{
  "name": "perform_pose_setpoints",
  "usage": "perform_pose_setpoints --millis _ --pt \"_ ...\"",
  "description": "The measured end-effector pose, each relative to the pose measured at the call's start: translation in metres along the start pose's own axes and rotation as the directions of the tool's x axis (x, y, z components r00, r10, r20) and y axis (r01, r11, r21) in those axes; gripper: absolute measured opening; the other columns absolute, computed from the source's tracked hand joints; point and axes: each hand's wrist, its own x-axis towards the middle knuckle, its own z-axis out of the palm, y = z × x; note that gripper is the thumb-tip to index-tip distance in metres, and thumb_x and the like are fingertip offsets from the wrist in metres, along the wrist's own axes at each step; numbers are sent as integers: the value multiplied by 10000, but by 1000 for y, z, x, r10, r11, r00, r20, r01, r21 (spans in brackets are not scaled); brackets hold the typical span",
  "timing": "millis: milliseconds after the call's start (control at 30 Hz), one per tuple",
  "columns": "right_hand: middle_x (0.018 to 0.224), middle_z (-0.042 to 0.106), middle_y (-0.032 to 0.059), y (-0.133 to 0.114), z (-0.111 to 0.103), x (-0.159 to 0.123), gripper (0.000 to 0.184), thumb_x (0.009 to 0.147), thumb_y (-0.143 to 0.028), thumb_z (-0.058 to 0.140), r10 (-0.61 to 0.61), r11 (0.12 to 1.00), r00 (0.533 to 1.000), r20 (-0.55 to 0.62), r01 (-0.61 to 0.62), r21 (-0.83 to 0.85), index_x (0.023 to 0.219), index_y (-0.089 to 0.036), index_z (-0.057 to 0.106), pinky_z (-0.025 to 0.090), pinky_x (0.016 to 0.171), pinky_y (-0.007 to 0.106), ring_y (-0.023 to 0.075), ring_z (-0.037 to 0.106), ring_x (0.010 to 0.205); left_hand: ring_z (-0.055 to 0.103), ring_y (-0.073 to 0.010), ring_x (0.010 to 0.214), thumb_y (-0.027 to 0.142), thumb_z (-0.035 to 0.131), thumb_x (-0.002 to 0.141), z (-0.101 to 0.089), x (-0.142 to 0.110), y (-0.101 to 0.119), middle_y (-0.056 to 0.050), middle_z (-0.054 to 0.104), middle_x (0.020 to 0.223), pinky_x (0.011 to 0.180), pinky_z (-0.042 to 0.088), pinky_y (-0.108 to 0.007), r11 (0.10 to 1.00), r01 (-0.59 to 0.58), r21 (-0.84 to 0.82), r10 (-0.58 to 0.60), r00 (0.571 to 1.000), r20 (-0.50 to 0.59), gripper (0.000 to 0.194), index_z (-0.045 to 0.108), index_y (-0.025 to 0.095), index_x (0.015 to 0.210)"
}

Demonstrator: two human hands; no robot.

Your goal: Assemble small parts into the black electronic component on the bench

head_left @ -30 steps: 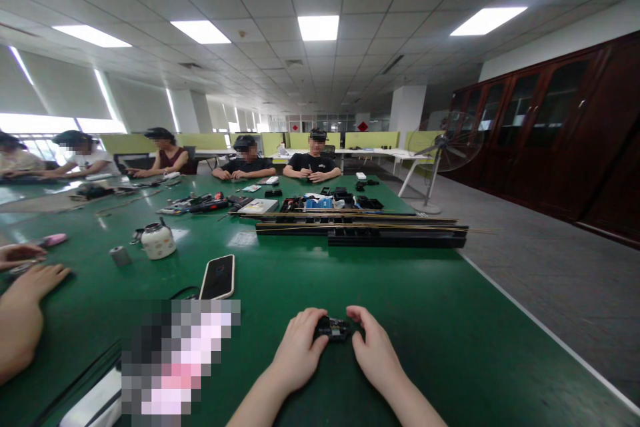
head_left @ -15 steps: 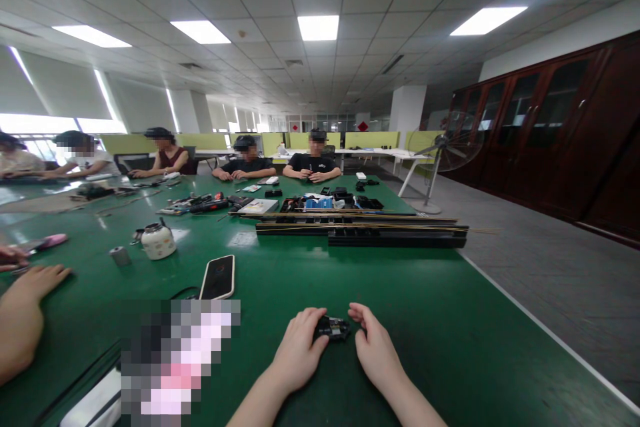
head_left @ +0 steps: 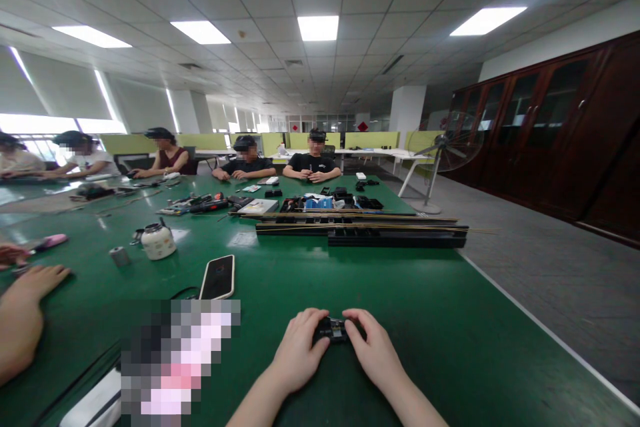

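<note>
A small black device (head_left: 335, 329) with lighter, shiny parts on its upper face lies low over the green table (head_left: 450, 327) in front of me. My left hand (head_left: 301, 347) is closed around its left end, thumb at the near side and fingers at the far side. At the other end, my right hand (head_left: 371, 350) grips it between thumb and fingers. Both palms cover the ends of the device, so its full outline is hidden.
A phone (head_left: 219, 278) lies left of my hands, beside a blurred-out patch. Farther off are a white jar (head_left: 159, 241), a metal cylinder (head_left: 119, 256), and long black rails (head_left: 397, 236) with thin rods. A co-worker's arm (head_left: 23, 320) rests at far left; several people sit across.
My right hand has moved left and closed onto the right end of the black device, from which it was apart before. My left hand has stayed on it.
</note>
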Motion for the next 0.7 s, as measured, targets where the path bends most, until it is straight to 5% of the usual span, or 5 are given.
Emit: perform_pose_setpoints --millis 267,700 --pt "1070 621 62 -6 -1 -4 222 702 -245 589 -44 989 990 137 63 -135 913 -225 657 382 953 359 224 537 1055 473 -233 1112 193 522 753 6 -1 -7 -87 536 1207 969 360 -383 1000 -16 -13 15 999 -28 470 474 195 1220" --pt "1035 646 41 -3 -1 -5 194 676 -188 591 -24 996 993 112 34 -87 843 -258 661 378 941 382 241 540 1043 480 -219 1088 184 513 764 3 -1 -3 -72 535 1192 953 365 -357 1000 -8 13 8 1000 -14 386 511 206 1150"
